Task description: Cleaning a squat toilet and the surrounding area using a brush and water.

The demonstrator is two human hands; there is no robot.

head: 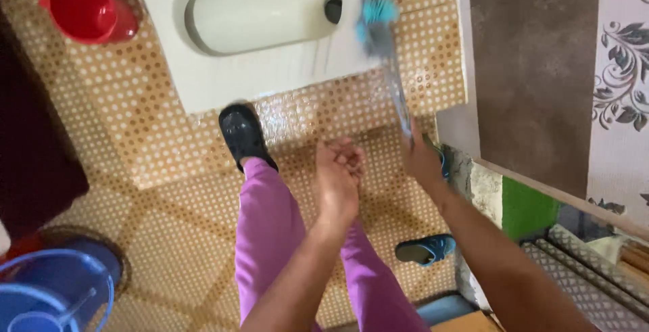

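Where the dotted tan floor tiles (169, 163) glisten wet, a white squat toilet (257, 34) sits. The right hand (420, 159) is clamped on a blue toilet brush (378, 24) at the pan's edge. The left hand (338, 176) hangs loosely curled, empty, near a red jug (84, 9) and blue bucket (54, 285).

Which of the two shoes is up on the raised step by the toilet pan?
The black shoe, toe almost at the white pan. The blue shoe sits on the lower floor, beside the right arm.

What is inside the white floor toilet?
The white floor toilet has a smooth, pale bowl with a dark drain hole at one end. Nothing else shows in the bowl. The blue brush, held by the right hand, covers part of the rim.
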